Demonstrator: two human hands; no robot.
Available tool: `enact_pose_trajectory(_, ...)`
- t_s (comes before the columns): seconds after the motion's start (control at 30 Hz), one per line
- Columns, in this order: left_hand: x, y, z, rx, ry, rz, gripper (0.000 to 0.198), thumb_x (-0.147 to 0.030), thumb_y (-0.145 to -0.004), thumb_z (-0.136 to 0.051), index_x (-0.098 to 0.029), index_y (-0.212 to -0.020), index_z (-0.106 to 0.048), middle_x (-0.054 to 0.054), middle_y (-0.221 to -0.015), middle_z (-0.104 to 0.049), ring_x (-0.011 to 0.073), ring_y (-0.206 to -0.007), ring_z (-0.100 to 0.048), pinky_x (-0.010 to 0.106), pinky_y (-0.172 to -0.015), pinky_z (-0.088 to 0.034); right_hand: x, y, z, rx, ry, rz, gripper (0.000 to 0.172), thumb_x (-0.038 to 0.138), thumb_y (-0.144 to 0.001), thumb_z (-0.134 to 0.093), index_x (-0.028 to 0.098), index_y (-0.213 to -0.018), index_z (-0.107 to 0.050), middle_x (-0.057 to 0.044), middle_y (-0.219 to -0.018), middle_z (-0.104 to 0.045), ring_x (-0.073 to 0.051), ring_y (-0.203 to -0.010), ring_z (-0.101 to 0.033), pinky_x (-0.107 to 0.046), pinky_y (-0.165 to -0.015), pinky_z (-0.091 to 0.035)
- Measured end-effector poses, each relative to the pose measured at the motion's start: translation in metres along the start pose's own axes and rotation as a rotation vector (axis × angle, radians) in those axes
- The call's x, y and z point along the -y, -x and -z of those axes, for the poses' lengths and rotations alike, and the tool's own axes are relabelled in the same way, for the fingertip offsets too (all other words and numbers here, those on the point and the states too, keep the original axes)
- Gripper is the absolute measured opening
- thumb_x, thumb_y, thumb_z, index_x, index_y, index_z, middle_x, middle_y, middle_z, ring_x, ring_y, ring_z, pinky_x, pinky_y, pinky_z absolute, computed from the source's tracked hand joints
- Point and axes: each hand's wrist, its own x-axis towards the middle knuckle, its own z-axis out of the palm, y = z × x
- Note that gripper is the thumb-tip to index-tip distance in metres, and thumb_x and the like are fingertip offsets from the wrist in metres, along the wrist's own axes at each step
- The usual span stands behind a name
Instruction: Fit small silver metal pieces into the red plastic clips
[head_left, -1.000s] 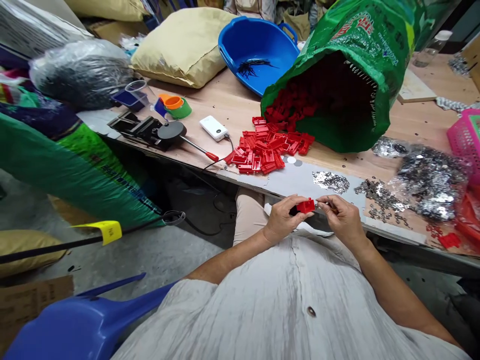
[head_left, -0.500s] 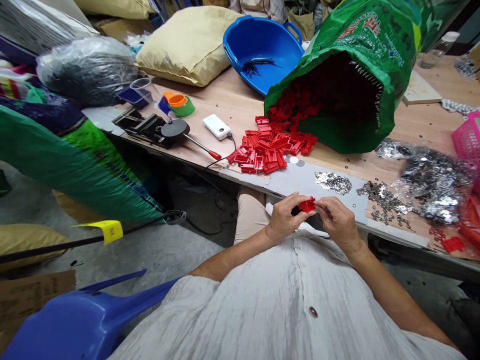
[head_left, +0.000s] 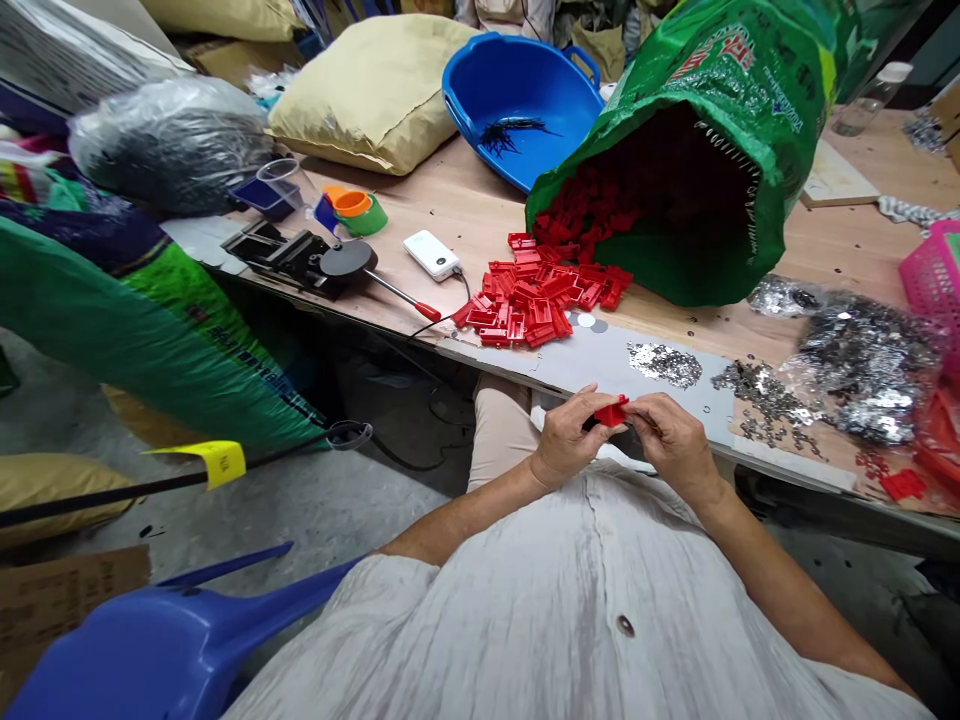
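Observation:
Just off the table's front edge, my left hand (head_left: 568, 437) is closed round a small red plastic part (head_left: 612, 411), gripped between thumb and fingers. My right hand (head_left: 673, 440) meets it from the right, thumb and fingertips pinched at the part's right end. Whether a tiny piece sits in that pinch is hidden by the fingers. Beyond my hands lies a heap of similar red plastic parts (head_left: 536, 308), spilling from the mouth of a green woven sack (head_left: 694, 285). Small shiny metal pieces (head_left: 664, 365) lie on a grey sheet, near my right hand.
More metal pieces (head_left: 769, 400) and a clear bag of them (head_left: 862, 370) lie to the right, by a pink basket (head_left: 930, 275). Leftward are a lever tool with a red-tipped handle (head_left: 352, 262) and a white power bank (head_left: 433, 255). A blue basin (head_left: 480, 95) stands behind.
Both hands keep nearly the same pose around the red plastic part. The whole view has shifted very slightly; nothing has been let go or picked up.

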Motion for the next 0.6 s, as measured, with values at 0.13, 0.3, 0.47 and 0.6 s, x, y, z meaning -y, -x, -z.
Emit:
enact_pose_trajectory(0.13,-0.003,0.002,0.001,-0.030,-0.015,0.038,0.030,-0.026,-0.085,-0.068,-0.021,-0.114,-0.064,0.004,-0.101,-0.074,0.0182,-0.101,-0.070,0.040,-0.101,-0.054,0.001,0.001,0.003,0.030,-0.155,-0.143,0.018,0.023,-0.095,-0.053,0.024,-0.105,-0.068,-0.006,-0.097,-0.068,-0.019,-0.088,-0.064,-0.033,-0.077,-0.051)
enact_pose_trajectory(0.3,-0.004,0.003,0.002,-0.010,-0.034,0.075,0.029,-0.026,-0.086,-0.066,-0.023,-0.115,-0.063,0.004,-0.101,-0.075,0.0205,-0.106,-0.069,0.041,-0.098,-0.055,-0.005,0.004,0.009,0.006,-0.264,-0.441,0.018,0.037,-0.092,-0.058,0.022,-0.100,-0.066,-0.003,-0.091,-0.067,-0.015,-0.073,-0.058,-0.029,-0.067,-0.047)
enact_pose_trajectory(0.47,-0.004,0.003,0.000,0.028,0.003,0.059,0.028,-0.024,-0.088,-0.062,-0.022,-0.117,-0.063,0.004,-0.103,-0.074,0.0181,-0.099,-0.071,0.045,-0.106,-0.050,-0.010,0.001,0.006,0.063,-0.405,-0.516,0.022,0.042,-0.086,-0.065,0.022,-0.089,-0.058,-0.001,-0.085,-0.062,-0.014,-0.075,-0.055,-0.028,-0.070,-0.045)
enact_pose_trajectory(0.6,-0.002,0.006,-0.003,0.022,0.005,0.007,0.029,-0.022,-0.086,-0.065,-0.020,-0.115,-0.063,0.005,-0.102,-0.074,0.0179,-0.096,-0.071,0.044,-0.105,-0.051,-0.010,-0.004,0.002,0.122,-0.525,-0.554,0.026,0.043,-0.083,-0.067,0.022,-0.083,-0.051,0.003,-0.076,-0.052,-0.012,-0.067,-0.047,-0.026,-0.062,-0.041)
